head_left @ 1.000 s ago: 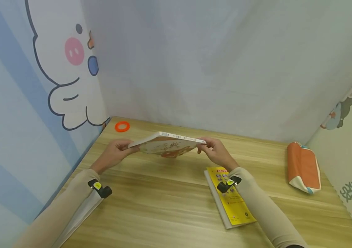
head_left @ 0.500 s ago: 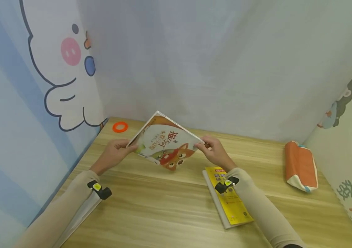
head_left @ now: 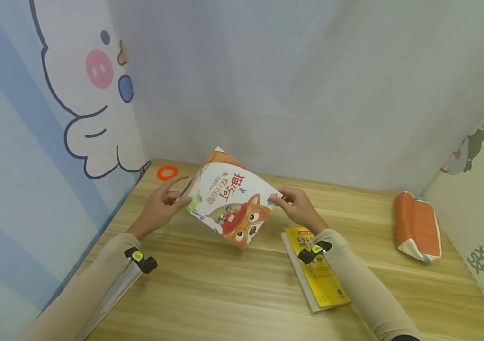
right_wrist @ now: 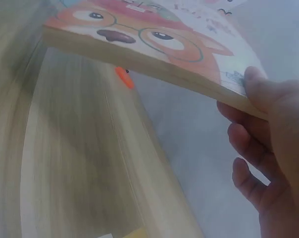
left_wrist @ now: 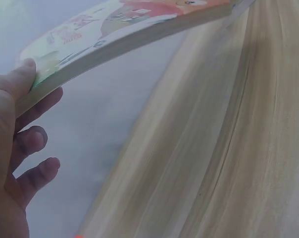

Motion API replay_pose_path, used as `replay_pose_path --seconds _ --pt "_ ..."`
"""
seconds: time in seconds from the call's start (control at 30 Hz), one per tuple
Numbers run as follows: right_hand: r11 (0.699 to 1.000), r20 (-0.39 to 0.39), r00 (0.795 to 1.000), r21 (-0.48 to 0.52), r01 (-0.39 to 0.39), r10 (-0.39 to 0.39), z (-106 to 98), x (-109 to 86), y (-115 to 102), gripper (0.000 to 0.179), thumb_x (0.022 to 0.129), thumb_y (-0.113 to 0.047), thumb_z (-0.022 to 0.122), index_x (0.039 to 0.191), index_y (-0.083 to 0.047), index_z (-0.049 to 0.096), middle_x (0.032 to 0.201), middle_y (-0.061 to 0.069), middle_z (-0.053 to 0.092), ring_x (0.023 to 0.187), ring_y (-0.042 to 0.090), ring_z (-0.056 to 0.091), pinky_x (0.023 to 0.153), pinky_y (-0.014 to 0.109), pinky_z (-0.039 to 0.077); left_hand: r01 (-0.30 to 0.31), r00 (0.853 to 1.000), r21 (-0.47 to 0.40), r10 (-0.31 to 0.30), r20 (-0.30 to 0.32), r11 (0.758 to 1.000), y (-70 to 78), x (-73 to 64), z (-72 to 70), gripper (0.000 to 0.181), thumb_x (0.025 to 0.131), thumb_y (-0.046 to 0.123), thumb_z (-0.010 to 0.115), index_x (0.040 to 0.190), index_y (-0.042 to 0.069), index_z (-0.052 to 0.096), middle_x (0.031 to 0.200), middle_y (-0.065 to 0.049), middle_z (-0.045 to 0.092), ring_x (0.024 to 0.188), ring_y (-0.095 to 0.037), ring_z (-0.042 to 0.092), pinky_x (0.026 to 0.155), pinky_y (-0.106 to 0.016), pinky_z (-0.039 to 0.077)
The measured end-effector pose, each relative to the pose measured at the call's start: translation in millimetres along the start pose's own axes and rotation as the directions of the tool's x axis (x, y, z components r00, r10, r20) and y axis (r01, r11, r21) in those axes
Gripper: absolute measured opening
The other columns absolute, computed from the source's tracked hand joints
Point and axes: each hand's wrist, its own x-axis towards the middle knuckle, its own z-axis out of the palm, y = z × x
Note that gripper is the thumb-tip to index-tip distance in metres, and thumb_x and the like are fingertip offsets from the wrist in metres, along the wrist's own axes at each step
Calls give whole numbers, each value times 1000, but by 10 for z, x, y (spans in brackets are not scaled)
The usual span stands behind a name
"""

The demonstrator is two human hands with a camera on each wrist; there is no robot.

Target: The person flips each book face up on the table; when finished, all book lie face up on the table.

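A paperback picture book (head_left: 229,199) with a cartoon fox in a red hat on its cover is held above the table between both hands. My left hand (head_left: 158,208) pinches its left corner, thumb on the cover and a finger beneath, as the left wrist view shows; the other fingers are spread below. At the opposite corner my right hand (head_left: 297,206) pinches the book, thumb on top and fingers underneath. The cover faces up toward the head camera, tilted. In the right wrist view the page edges (right_wrist: 154,69) show as a closed block.
A yellow-covered book (head_left: 316,274) lies on the wooden table (head_left: 208,293), partly under the right forearm. An orange pencil case (head_left: 417,227) sits at the right, an orange ring (head_left: 167,173) at the back left corner. Something white and flat (head_left: 112,298) is beside the left forearm.
The book has tipped from nearly edge-on, spine toward the camera, to show its full front cover. Some left-hand fingers have lifted and spread. Both hands stay at its corners.
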Motion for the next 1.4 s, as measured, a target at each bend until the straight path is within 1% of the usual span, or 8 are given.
replay_pose_path --seconds 0.17,0.4,0.57,0.67,0.77,1.03,1.2,1.4 --pt "996 45 999 87 19 -23 -21 15 16 46 99 1 62 143 9 52 88 27 72 56 2 45 58 20 42 21 999 -44 -19 28 999 -6 -17 19 50 101 8 65 148 11 49 71 3 58 54 -7 40 49 -25 33" --pt "992 55 997 120 39 -46 -31 14 44 37 97 7 61 135 11 60 81 24 64 64 5 52 62 19 47 53 997 -27 -52 55 998 -5 -52 9 31 102 14 65 132 9 67 79 -3 63 61 -18 55 56 -26 47" --pt "993 57 998 115 15 -21 -18 18 167 36 99 5 61 134 9 62 82 25 64 67 6 51 63 19 45 104 990 -1 -104 92 995 10 -68 -10 34 101 21 67 134 15 67 113 -8 73 72 -16 63 59 -26 50" --pt "993 57 998 114 -6 0 -2 31 310 34 100 3 60 133 7 64 78 26 60 67 5 49 62 20 42 123 986 17 -124 113 992 4 -64 -16 38 100 24 69 137 18 65 138 -8 65 71 -12 59 60 -22 47" --pt "992 51 998 120 -26 20 5 42 411 32 101 -1 61 132 3 67 74 21 57 67 5 47 61 20 40 102 986 39 -106 126 994 -25 -55 -14 43 98 22 72 140 17 63 150 -8 58 78 -14 62 66 -22 51" --pt "992 49 998 124 -39 33 -19 28 453 31 101 -12 64 131 -4 70 76 15 61 64 7 46 58 21 40 40 991 60 -47 122 997 -56 -43 22 44 98 19 71 141 16 61 153 -7 56 96 -12 65 74 -23 56" --pt "993 34 999 105 -45 42 -24 28 460 30 101 -12 66 130 -5 71 75 -2 63 62 6 44 56 21 38 45 992 68 -52 117 997 -72 -22 37 46 100 21 69 144 17 59 155 -7 54 95 -21 63 74 -24 55" --pt "987 21 997 141 -83 81 -2 17 477 31 99 -12 68 129 -5 71 93 14 75 61 5 43 57 19 40 35 994 94 -45 102 995 -76 -23 66 42 98 21 71 139 15 62 151 -9 57 102 -8 60 76 -25 55"
